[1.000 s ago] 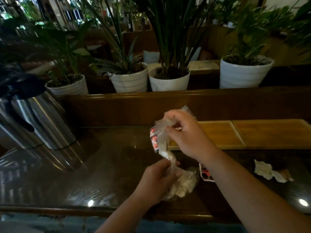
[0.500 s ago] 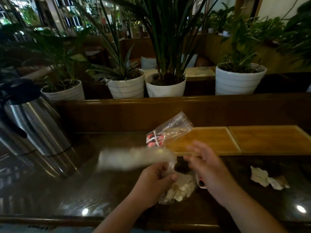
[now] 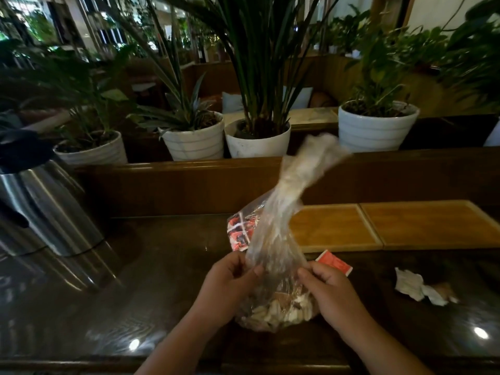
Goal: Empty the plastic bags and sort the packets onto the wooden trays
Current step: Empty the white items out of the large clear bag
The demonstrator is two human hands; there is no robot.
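A clear plastic bag (image 3: 273, 247) of pale packets (image 3: 273, 313) stands on the dark table in front of me. My left hand (image 3: 230, 280) pinches its left side and my right hand (image 3: 328, 288) pinches its right side. The bag's loose neck rises, blurred, towards the wooden ledge. Behind it lies a second bag of red packets (image 3: 239, 231). A single red packet (image 3: 334, 264) lies beside my right hand. Two wooden trays, the left tray (image 3: 338, 228) and the right tray (image 3: 433, 223), sit side by side at the back right.
Steel jugs (image 3: 46, 209) stand at the left of the table. A crumpled white wrapper (image 3: 416, 288) lies at the right. A wooden ledge (image 3: 189, 182) with white plant pots (image 3: 257, 142) behind it borders the far edge.
The bag's twisted neck has come undone and swung from the left up to upright. My right hand has come onto the bag's right side. The camera has moved closer.
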